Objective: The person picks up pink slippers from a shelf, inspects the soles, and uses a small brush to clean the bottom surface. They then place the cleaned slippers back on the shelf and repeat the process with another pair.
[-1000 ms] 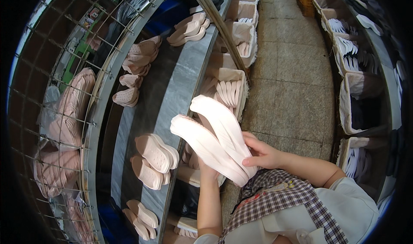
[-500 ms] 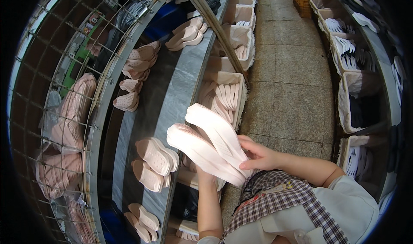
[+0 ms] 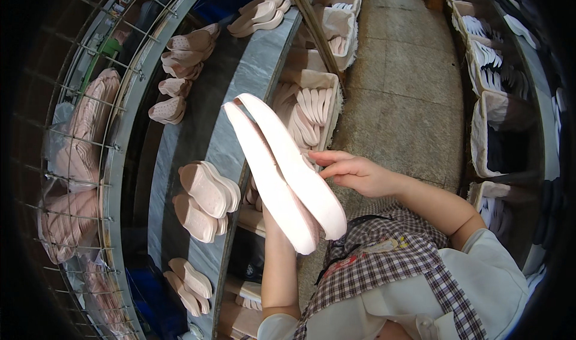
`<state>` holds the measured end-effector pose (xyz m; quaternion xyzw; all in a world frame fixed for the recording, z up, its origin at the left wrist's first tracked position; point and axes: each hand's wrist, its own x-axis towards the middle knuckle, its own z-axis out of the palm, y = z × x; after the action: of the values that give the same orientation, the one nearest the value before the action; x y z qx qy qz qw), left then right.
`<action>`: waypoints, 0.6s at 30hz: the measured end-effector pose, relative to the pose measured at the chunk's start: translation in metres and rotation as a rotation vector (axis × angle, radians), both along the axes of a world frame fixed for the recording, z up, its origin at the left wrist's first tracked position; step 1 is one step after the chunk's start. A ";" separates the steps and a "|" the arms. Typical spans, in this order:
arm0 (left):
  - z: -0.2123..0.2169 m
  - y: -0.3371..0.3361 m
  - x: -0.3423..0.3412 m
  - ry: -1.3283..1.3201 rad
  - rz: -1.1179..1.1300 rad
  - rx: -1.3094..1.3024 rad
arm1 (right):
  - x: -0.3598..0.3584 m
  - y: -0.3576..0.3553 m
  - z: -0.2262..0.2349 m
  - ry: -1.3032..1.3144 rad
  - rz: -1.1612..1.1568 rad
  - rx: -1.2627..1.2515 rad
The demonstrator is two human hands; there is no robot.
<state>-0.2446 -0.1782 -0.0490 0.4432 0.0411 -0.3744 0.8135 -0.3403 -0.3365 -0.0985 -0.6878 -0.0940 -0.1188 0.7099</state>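
I hold a pair of long white insoles side by side, toes pointing up and away from me. My left hand grips them from underneath and is mostly hidden behind their heel ends. My right hand is just to their right, its fingertips at the edge of the right insole and its fingers loosely curled. Behind the pair stands an open box of white insoles set on edge.
A curved grey bench carries stacked pairs of pink insoles. A wire rack on the left holds bagged pink bundles. Further boxes stand under the bench and on shelves at the right, across a tiled aisle.
The insoles have risen and tipped further away from me. My right hand has slid off their side and now only touches the edge.
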 end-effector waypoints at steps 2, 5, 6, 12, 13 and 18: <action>0.001 -0.001 0.001 0.038 0.030 0.033 | 0.000 0.004 -0.001 0.016 0.022 0.062; 0.001 -0.001 0.001 -0.024 0.027 -0.011 | 0.000 0.007 -0.002 0.023 0.036 0.119; 0.000 -0.001 0.001 -0.045 0.030 -0.034 | 0.000 0.007 -0.003 0.021 0.039 0.133; -0.008 -0.002 0.005 -0.111 0.085 -0.010 | 0.001 0.008 -0.005 0.023 0.016 0.123; -0.011 -0.002 0.006 -0.115 0.086 -0.020 | 0.002 0.008 -0.004 0.030 0.029 0.159; -0.026 0.003 0.010 -0.104 0.080 -0.048 | -0.004 0.023 0.006 0.124 0.039 0.331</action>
<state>-0.2343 -0.1750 -0.0754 0.4404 0.0075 -0.3188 0.8393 -0.3447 -0.3132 -0.0925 -0.5653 -0.0427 -0.0761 0.8202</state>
